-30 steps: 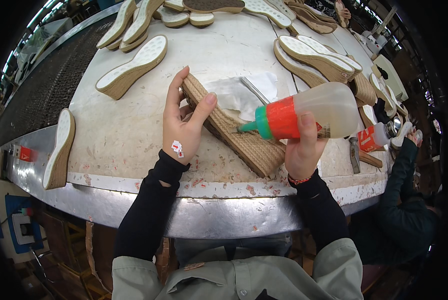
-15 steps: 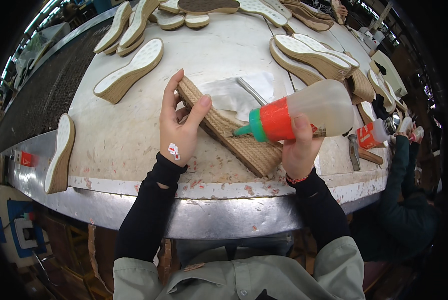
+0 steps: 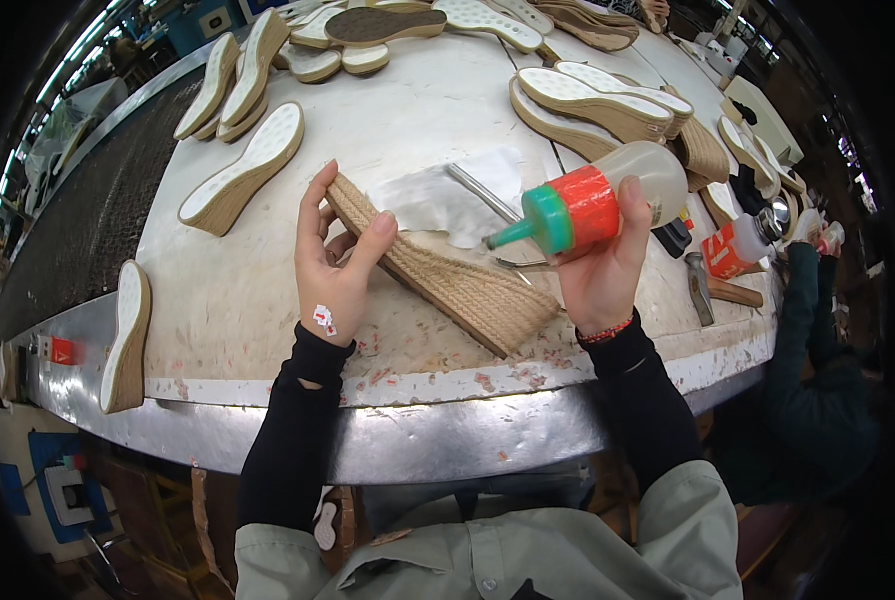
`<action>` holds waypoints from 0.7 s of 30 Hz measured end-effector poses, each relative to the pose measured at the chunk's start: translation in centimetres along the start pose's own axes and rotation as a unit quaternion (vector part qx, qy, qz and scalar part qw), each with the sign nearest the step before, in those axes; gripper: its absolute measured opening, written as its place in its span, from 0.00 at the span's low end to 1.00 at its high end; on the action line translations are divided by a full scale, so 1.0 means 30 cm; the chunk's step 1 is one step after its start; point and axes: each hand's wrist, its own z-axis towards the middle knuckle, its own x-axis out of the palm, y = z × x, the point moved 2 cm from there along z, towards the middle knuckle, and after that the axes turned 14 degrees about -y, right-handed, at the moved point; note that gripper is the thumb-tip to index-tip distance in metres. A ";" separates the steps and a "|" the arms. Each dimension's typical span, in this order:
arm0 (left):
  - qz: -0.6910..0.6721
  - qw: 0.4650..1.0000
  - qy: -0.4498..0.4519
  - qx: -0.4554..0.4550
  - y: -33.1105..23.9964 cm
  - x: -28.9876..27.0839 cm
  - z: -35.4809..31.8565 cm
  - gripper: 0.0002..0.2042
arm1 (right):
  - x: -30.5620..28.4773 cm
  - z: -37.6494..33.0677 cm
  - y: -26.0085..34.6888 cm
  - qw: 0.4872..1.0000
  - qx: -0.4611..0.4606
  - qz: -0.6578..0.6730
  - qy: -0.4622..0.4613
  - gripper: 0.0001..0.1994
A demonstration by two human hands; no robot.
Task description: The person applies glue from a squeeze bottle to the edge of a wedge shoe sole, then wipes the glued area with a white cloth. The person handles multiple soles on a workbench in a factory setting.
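Note:
My left hand [image 3: 340, 262] grips the narrow toe end of a wedge shoe sole [image 3: 458, 283] wrapped in braided tan rope. The sole stands on its edge on the table, its thick heel end toward the right near the table's front. In my right hand [image 3: 608, 250] is a squeeze bottle [image 3: 608, 205] with a translucent body, a red label and a green nozzle cap. It is tilted, its nozzle pointing left and a little down, apart from the rope side of the sole. Behind the sole, a metal rod [image 3: 483, 190] lies on a whitish sheet [image 3: 418, 195].
Several wedge soles with white tops lie at the back, left and right, one sole [image 3: 128, 335] at the left front edge. A hammer [image 3: 713, 288] and another bottle [image 3: 736, 248] are at right, near a co-worker's arm [image 3: 800, 300]. A metal edge [image 3: 468, 440] runs along the table's front [image 3: 218, 300].
The bottle's nozzle has come away from the sole's rope side, where it touched or nearly touched. My right hand has turned with the bottle. The whole view has shifted slightly.

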 end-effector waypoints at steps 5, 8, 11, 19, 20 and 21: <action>0.016 1.000 0.004 -0.004 0.001 0.002 -0.005 0.33 | 0.019 -0.049 -0.027 0.987 -0.152 -0.041 -0.029 0.22; 0.014 1.000 0.005 -0.004 0.013 0.006 -0.005 0.33 | 0.023 -0.092 -0.041 0.966 -0.232 -0.111 -0.010 0.21; 0.019 1.000 0.006 0.010 0.010 0.005 -0.005 0.33 | 0.043 -0.108 -0.033 0.963 -0.237 -0.132 0.004 0.20; 0.014 1.000 0.013 0.002 -0.002 0.009 -0.010 0.34 | 0.058 -0.121 -0.039 0.956 -0.266 -0.120 0.032 0.17; 0.016 1.000 0.012 0.003 -0.001 0.008 -0.009 0.34 | 0.061 -0.122 -0.038 0.957 -0.265 -0.115 0.033 0.17; 0.018 1.000 0.011 0.004 0.003 0.008 -0.009 0.34 | 0.065 -0.124 -0.037 0.959 -0.261 -0.104 0.029 0.17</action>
